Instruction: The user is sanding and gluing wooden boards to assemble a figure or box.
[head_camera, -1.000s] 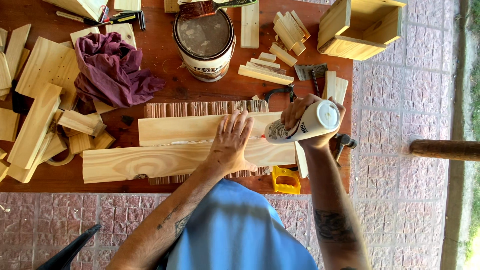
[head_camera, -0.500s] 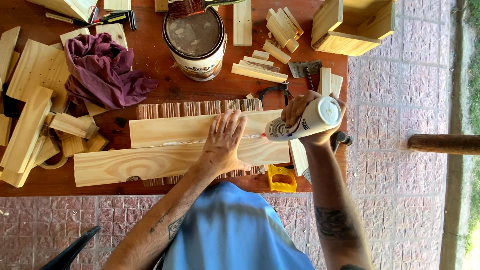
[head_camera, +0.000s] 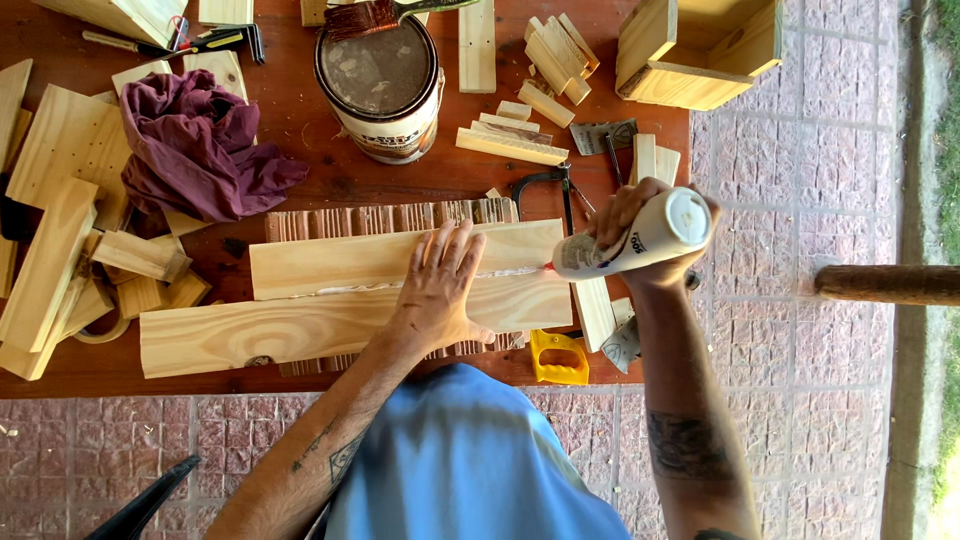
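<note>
Reddish-brown wooden table (head_camera: 300, 140) stands on a floor of pinkish patterned paving tiles (head_camera: 800, 400). A strip of grass (head_camera: 940, 200) borders the paving at the right edge. Daylight illumination, even, outdoors.

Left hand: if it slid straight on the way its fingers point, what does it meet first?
The left hand lies flat on the upper pine board, fingers toward the far edge. Going on, it likely meets the ribbed corrugated panel first, then the paint can.
</note>
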